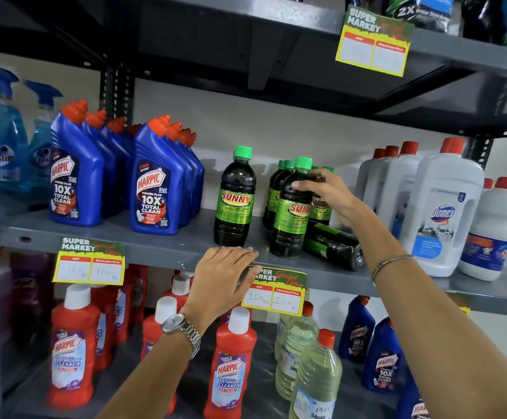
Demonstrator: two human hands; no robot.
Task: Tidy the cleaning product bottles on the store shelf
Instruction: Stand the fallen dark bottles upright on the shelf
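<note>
— Red bathroom cleaner bottles [231,367] sit closest to us on the lower shelf, smooth plastic with white caps. Why is our left hand [225,276] up on the shelf edge [155,246]?

— We judge it steadies us. It lies flat, palm down, fingers together over the grey metal lip, holding nothing, and it partly covers the yellow price tag [276,294].

— And our right hand [327,195]?

— It curls around the shoulder of a dark bottle with a green cap [291,207] at the front of the cluster, thumb on the near side and fingers behind. We seem to be gripping it to line it up.

— Where are the rest?

— One green-capped bottle [235,198] stands alone just to the left, facing out. Others crowd behind the held one, and one fallen bottle [333,246] lies on its side beside it, under our wrist. It probably needs standing up next.

— How would they handle?

— Round, glossy and dark, with slick green labels; likely to roll. The blue bottles [155,189] stand in neat rows on the left, the white jugs [445,213] on the right.
</note>
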